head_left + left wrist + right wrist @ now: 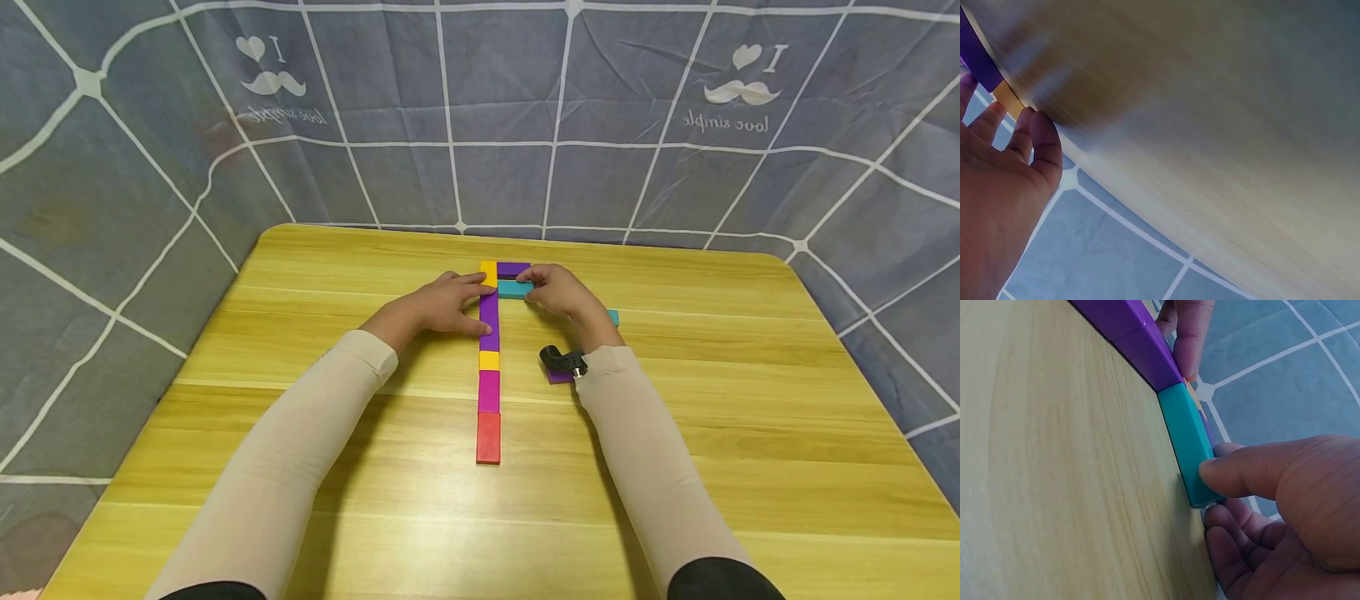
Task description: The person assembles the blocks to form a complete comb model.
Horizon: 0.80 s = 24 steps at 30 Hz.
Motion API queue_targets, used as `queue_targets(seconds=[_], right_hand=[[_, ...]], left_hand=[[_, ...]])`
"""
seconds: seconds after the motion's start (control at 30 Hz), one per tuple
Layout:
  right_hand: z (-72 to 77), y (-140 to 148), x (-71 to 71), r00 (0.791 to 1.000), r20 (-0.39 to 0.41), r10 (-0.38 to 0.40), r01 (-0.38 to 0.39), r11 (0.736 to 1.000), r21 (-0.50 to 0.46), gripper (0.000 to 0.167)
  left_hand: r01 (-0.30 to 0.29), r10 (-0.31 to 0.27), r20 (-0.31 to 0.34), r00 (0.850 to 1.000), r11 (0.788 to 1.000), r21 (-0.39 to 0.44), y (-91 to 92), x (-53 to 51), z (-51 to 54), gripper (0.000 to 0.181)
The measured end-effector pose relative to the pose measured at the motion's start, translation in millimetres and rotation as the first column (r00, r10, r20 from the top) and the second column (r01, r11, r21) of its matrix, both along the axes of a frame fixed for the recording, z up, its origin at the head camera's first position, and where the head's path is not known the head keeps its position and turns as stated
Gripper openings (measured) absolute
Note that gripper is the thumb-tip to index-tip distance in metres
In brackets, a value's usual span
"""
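A line of coloured blocks runs down the table in the head view, with a yellow block (489, 272) at its far end and purple ones (489, 310) below. My left hand (442, 305) reaches from the left, its fingers spread and touching these blocks. In the left wrist view, the fingers lie along the yellow block (1011, 100). With thumb and fingers, my right hand (561, 293) pinches the outer end of a teal block (513, 289). The teal block's other end (1175, 400) meets the purple line. Another purple block (513, 270) lies just beyond it.
Nearer in the line are a small yellow block (489, 361), a magenta block (489, 392) and a red block (488, 438). Partly hidden by the right wrist are a loose purple block (559, 377) and a teal one (614, 317). A grey curtain (502, 183) hangs behind the table.
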State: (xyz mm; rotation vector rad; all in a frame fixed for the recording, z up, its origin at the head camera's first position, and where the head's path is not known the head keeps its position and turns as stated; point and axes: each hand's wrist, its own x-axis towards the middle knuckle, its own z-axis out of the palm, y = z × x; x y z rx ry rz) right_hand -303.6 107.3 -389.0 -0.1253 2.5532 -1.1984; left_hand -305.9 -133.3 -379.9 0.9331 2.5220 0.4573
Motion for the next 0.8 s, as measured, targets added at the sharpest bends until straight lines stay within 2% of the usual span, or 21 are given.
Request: queue_targets(seconds=[0.43, 0.8], right_hand=[[-0.3, 1.1, -0.7, 1.000, -0.010, 0.012, -0.012, 1.000, 0.008, 0.033], [0.9, 1.7, -1.8, 1.000, -0.008, 0.025, -0.025, 1.000, 0.013, 0.033]], left_hand=[[-0.001, 0.001, 0.002, 1.000, 1.000, 0.011, 0.0, -0.7, -1.1, 0.081], [-0.012, 0.011, 0.006, 1.000, 1.000, 0.002, 0.7, 1.1, 3.3, 0.081]])
